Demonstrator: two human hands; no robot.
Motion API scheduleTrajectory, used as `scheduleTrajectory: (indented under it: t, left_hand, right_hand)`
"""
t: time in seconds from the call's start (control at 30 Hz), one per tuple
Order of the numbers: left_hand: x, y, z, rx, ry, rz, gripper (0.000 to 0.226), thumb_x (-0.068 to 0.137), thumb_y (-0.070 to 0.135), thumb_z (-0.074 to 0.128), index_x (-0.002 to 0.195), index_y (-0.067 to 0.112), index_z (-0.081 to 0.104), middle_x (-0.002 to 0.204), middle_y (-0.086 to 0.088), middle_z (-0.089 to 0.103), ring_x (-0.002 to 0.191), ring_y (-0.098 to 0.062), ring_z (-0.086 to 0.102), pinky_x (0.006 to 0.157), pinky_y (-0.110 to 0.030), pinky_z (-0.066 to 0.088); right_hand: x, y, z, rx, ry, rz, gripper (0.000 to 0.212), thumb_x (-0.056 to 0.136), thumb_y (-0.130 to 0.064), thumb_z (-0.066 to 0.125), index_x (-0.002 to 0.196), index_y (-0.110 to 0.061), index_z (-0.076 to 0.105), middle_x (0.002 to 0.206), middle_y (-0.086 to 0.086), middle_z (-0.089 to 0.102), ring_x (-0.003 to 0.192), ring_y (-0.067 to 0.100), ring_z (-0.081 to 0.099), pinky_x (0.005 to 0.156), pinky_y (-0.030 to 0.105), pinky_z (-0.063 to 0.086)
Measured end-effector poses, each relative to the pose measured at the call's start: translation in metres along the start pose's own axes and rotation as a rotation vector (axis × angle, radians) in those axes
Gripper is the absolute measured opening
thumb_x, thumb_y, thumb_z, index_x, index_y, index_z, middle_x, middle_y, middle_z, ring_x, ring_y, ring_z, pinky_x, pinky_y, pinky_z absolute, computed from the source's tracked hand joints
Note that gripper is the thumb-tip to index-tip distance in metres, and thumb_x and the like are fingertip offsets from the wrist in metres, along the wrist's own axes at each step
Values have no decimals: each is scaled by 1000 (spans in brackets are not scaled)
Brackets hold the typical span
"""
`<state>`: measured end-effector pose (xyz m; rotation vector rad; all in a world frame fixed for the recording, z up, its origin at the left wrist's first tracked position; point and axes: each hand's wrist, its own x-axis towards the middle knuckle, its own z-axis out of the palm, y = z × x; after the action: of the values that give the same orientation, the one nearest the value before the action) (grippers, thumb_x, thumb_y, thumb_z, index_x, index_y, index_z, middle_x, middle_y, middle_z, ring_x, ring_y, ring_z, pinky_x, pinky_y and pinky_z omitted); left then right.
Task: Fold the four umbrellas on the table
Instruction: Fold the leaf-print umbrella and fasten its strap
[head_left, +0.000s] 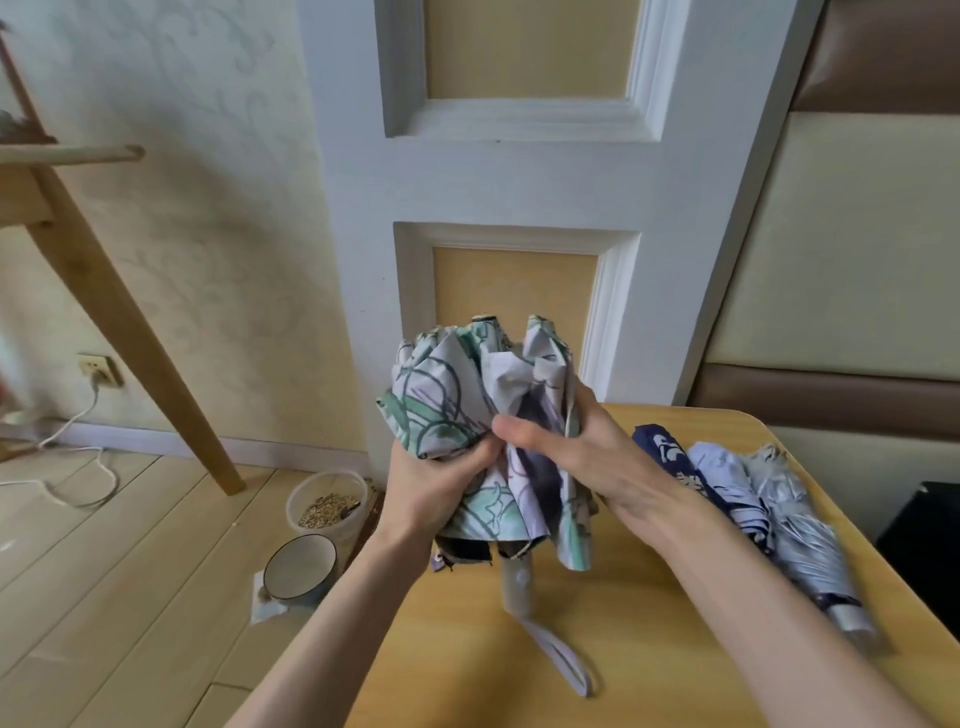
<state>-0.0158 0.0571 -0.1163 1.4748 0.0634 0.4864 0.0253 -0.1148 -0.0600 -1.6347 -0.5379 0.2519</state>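
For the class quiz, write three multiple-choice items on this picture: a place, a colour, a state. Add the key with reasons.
1. Where do the folded umbrellas lie? A on the floor; B on the table, right of the floral umbrella; C on a shelf.
2. What colours are in the floral umbrella's print? A red and black; B green and lilac; C orange.
3. What are the hands doing? A both grip the floral umbrella's fabric; B both lie flat; C one lifts a bowl.
Key: 1 B, they lie along the table's right edge; 2 B, green leaves on lilac cloth; 3 A, left hand and right hand bunch the canopy.
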Motion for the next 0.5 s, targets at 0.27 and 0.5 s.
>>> scheduleTrajectory:
  t: [0.27,0.5]
  left_hand:
    - [-14,-8,20,490,-132,222,80,71,53,85,139,28,52,126,10,69,115,-9,69,92,-39,62]
    - [-18,-1,-6,363,-235,85,123,54,77,90,154,69,19,157,13,28,151,-8,33,122,-36,35]
  right_hand:
    - [12,9,25,39,219,-2,43,70,-23,99,108,-25,78,105,-10,81,101,7,76,92,31,61]
    - [14,10,-8,332,397,83,11,90,-11,79,96,-20,77,93,2,82,74,9,78,60,20,60]
